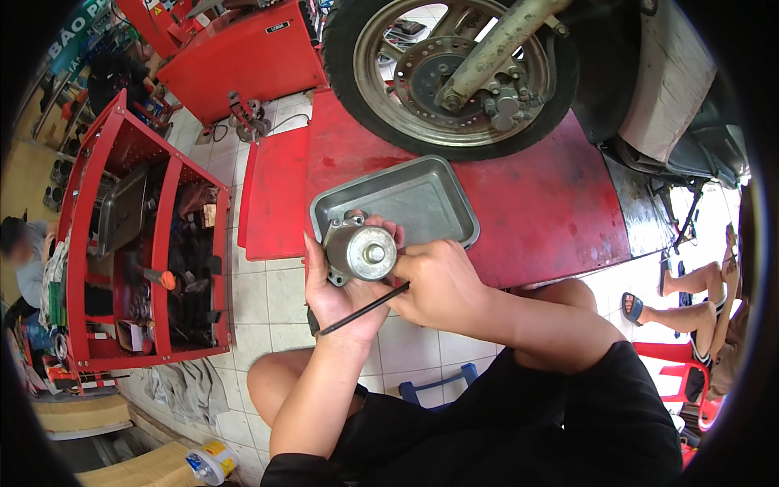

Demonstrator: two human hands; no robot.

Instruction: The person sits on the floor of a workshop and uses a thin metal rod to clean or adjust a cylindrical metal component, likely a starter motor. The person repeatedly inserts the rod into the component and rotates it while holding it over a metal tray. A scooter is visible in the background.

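Note:
My left hand [337, 308] grips a round silver metal housing [355, 247] with bolt lugs and a raised centre boss facing up. My right hand [438, 284] is closed around a slim black rod-like tool [353, 316], which crosses in front of my left palm toward my wrist; its fingertips are beside the housing's right side, partly hidden. Behind both hands, a shallow steel tray [454, 195] lies on a red metal platform [544, 219].
A motorbike's front wheel [349, 105] stands over the platform. A red shelved cart [170, 268] with tools is at left, a red machine [243, 57] behind. A blue stool [466, 375] is below me. A person [24, 243] is at far left; another person's legs [690, 316] show at right.

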